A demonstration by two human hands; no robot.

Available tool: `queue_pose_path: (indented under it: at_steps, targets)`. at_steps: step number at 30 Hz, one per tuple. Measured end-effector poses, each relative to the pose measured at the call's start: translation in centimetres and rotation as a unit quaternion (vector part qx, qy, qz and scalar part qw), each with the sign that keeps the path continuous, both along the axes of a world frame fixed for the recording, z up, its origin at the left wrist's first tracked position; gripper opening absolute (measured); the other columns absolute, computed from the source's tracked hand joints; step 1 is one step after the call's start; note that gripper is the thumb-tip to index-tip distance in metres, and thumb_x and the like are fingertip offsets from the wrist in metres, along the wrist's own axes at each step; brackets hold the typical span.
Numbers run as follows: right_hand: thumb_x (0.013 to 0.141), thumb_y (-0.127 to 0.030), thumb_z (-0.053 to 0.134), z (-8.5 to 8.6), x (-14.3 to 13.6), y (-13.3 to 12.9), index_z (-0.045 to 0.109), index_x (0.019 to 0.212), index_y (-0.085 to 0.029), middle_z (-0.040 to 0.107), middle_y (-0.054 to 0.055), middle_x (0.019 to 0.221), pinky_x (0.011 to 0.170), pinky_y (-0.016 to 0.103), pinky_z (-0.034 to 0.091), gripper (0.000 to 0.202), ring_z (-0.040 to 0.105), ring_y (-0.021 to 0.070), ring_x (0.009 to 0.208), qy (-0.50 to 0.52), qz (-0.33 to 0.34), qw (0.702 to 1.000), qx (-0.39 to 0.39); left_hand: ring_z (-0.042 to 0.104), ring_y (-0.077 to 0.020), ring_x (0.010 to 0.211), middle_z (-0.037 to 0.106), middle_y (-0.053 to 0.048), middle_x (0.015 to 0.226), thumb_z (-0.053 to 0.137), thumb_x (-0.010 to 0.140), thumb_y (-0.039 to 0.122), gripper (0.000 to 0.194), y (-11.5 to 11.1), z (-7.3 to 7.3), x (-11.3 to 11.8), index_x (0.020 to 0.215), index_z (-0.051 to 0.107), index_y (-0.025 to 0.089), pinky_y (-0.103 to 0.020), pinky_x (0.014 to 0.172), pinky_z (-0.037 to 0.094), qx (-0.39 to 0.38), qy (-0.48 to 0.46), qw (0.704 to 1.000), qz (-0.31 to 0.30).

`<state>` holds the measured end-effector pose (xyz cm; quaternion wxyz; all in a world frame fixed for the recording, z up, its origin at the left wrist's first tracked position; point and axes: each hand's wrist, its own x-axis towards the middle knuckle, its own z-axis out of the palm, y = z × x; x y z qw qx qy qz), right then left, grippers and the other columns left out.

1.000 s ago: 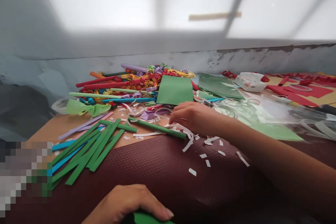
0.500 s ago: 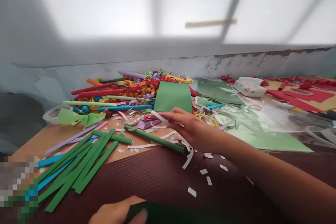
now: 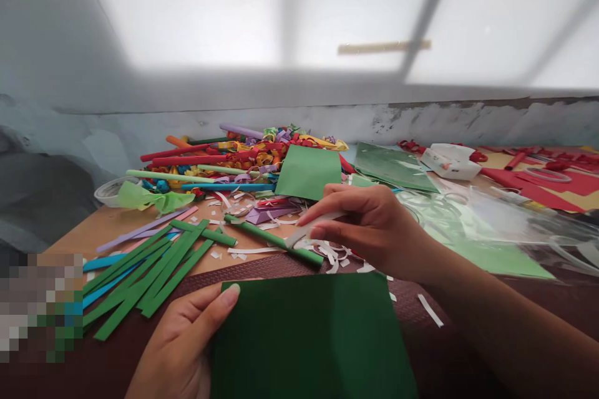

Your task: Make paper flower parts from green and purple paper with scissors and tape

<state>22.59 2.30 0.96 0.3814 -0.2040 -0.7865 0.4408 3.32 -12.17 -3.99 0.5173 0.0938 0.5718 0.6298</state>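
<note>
My left hand point(image 3: 187, 336) is closed on the left edge of a dark green paper sheet point(image 3: 309, 336), its thumb flat on top near the corner. Just beyond the sheet's far edge, my right hand point(image 3: 369, 224) pinches a thin white strip point(image 3: 299, 237) between thumb and fingers. Behind that strip lies a rolled green paper tube point(image 3: 262, 234). Long green paper strips point(image 3: 159, 268) are heaped to the left, with a few blue and purple ones among them. White scraps point(image 3: 337, 255) are scattered under and around my right hand.
A pile of coloured paper tubes and curls point(image 3: 224, 156) stands against the wall, with a lighter green sheet point(image 3: 309, 171) before it. On the right are clear plastic sleeves point(image 3: 505, 218), a white box point(image 3: 449, 161) and red paper point(image 3: 533, 187). A tape roll point(image 3: 108, 192) sits at the left.
My right hand has drawn nearer with the white strip, away from the scraps. My left hand has raised the dark green sheet further into view. The camera view has shifted slightly.
</note>
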Motion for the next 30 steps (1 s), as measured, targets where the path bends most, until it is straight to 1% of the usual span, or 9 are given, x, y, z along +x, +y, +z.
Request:
queue_pose_path:
  at_steps: [3, 6, 9, 12, 15, 18, 23, 27, 30]
  targets:
    - [0.093, -0.033, 0.068, 0.3, 0.2, -1.0, 0.070, 0.089, -0.017, 0.063, -0.001, 0.074, 0.051, 0.021, 0.038, 0.017, 0.049, 0.0076, 0.060, 0.037, 0.030, 0.999, -0.012, 0.077, -0.0276, 0.082, 0.079, -0.006, 0.082, 0.094, 0.056, 0.029, 0.035, 0.2, -0.2, -0.1, 0.085, 0.076, 0.019, -0.029, 0.064, 0.063, 0.039, -0.005, 0.999, -0.018]
    - [0.098, -0.027, 0.061, 0.4, -0.2, -2.8, 0.064, 0.091, -0.019, 0.062, -0.002, 0.079, 0.059, 0.019, 0.043, 0.011, 0.052, 0.0078, 0.068, 0.044, 0.063, 0.995, -0.060, 0.077, -0.0274, 0.083, 0.080, -0.006, 0.085, 0.091, 0.060, 0.024, 0.031, 0.3, -0.4, 0.1, 0.088, 0.079, 0.019, -0.027, 0.062, 0.062, 0.083, 0.003, 0.996, -0.024]
    - [0.091, -0.023, 0.069, 0.1, -1.3, -4.9, 0.063, 0.086, -0.019, 0.061, -0.003, 0.078, 0.062, 0.018, 0.044, 0.009, 0.054, 0.0083, 0.071, -0.003, 0.104, 0.987, -0.123, 0.077, -0.0269, 0.079, 0.080, -0.007, 0.082, 0.088, 0.060, 0.017, 0.031, 0.3, -0.7, 0.2, 0.090, 0.080, 0.017, -0.027, 0.063, 0.061, 0.115, 0.004, 0.992, -0.042]
    - [0.080, -0.022, 0.081, -0.6, -3.1, -6.1, 0.061, 0.075, -0.017, 0.060, -0.004, 0.073, 0.063, 0.018, 0.044, 0.021, 0.053, 0.0085, 0.069, -0.034, 0.134, 0.972, -0.189, 0.076, -0.0254, 0.077, 0.080, -0.007, 0.080, 0.087, 0.062, 0.017, 0.027, 0.2, -1.0, 0.1, 0.089, 0.081, 0.017, -0.028, 0.067, 0.061, 0.131, 0.000, 0.990, -0.054]
    - [0.076, -0.032, 0.084, -1.5, -4.8, -6.2, 0.062, 0.074, -0.017, 0.056, -0.005, 0.065, 0.053, 0.018, 0.038, 0.026, 0.047, 0.0080, 0.060, -0.047, 0.104, 0.957, -0.266, 0.076, -0.0252, 0.076, 0.080, -0.007, 0.080, 0.087, 0.066, 0.025, 0.024, -0.1, -0.9, 0.2, 0.089, 0.081, 0.018, -0.030, 0.069, 0.061, 0.144, -0.010, 0.988, -0.052]
    - [0.073, -0.036, 0.087, -2.0, -5.7, -5.9, 0.066, 0.075, -0.016, 0.057, -0.004, 0.064, 0.048, 0.017, 0.034, 0.029, 0.045, 0.0076, 0.057, -0.064, 0.051, 0.956, -0.283, 0.076, -0.0260, 0.078, 0.080, -0.007, 0.081, 0.087, 0.067, 0.028, 0.026, -0.6, -0.5, 0.5, 0.091, 0.081, 0.019, -0.030, 0.070, 0.061, 0.134, -0.006, 0.990, -0.040]
    - [0.064, -0.036, 0.091, -2.3, -6.0, -5.8, 0.067, 0.072, -0.015, 0.061, -0.003, 0.063, 0.047, 0.017, 0.036, 0.033, 0.048, 0.0070, 0.055, -0.063, 0.035, 0.931, -0.357, 0.076, -0.0306, 0.091, 0.081, -0.008, 0.084, 0.088, 0.067, 0.037, 0.034, -0.9, -0.4, 1.1, 0.097, 0.082, 0.021, -0.033, 0.079, 0.061, 0.105, 0.077, 0.991, -0.022]
    - [0.066, -0.037, 0.090, -2.9, -6.2, -5.8, 0.069, 0.072, -0.015, 0.068, 0.001, 0.072, 0.051, 0.019, 0.040, 0.031, 0.053, 0.0093, 0.060, -0.040, 0.020, 0.934, -0.354, 0.074, -0.0336, 0.103, 0.081, -0.009, 0.093, 0.081, 0.074, 0.046, 0.039, -0.9, -0.9, 1.2, 0.104, 0.082, 0.021, -0.037, 0.089, 0.060, 0.095, 0.158, 0.983, -0.009]
    - [0.068, -0.037, 0.088, -3.4, -6.3, -5.9, 0.069, 0.072, -0.016, 0.072, 0.003, 0.079, 0.054, 0.021, 0.043, 0.029, 0.056, 0.0113, 0.064, -0.025, 0.020, 0.938, -0.346, 0.072, -0.0340, 0.107, 0.081, -0.009, 0.097, 0.079, 0.077, 0.048, 0.038, -1.0, -1.1, 1.3, 0.104, 0.082, 0.021, -0.038, 0.093, 0.059, 0.096, 0.180, 0.979, 0.004]
